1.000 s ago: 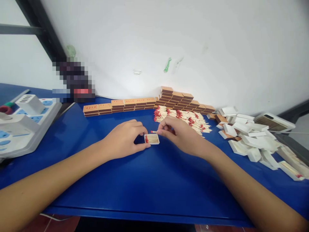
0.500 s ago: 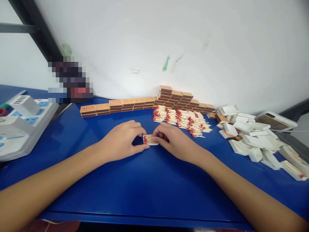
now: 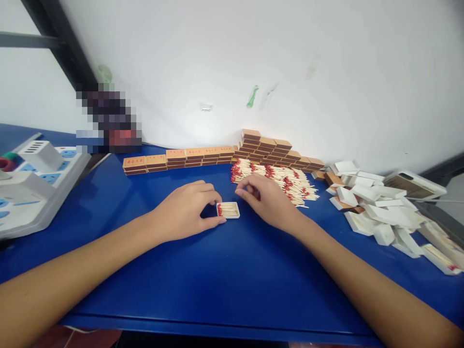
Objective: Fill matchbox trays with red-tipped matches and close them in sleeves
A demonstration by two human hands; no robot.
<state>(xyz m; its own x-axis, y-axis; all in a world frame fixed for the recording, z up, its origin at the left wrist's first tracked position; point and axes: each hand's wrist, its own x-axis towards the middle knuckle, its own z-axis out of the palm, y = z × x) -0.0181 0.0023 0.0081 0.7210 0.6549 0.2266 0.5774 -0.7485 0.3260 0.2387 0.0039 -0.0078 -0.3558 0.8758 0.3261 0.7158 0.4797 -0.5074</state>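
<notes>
A small white matchbox tray (image 3: 235, 216) lies on the blue table with matches (image 3: 227, 209) in it, their red heads at the left end. My left hand (image 3: 190, 208) grips the tray's left end between thumb and fingers. Just beyond the tray's right end, my right hand (image 3: 270, 199) hovers with its fingers loosely curved. A slight gap seems to show between thumb and index finger, and nothing is visible there. Behind that hand spreads a pile of loose red-headed matches (image 3: 297, 181), which it partly covers.
Orange-brown matchboxes (image 3: 176, 155) stand stacked in a row along the white wall. At right lies a heap of white matchbox trays (image 3: 384, 212), with a phone-like object (image 3: 415, 184) behind. A white power strip (image 3: 47, 212) with plugged-in adapters occupies the left side.
My right hand has let go of the matches in the tray and moved up and right toward the match pile. My left hand stays on the tray.
</notes>
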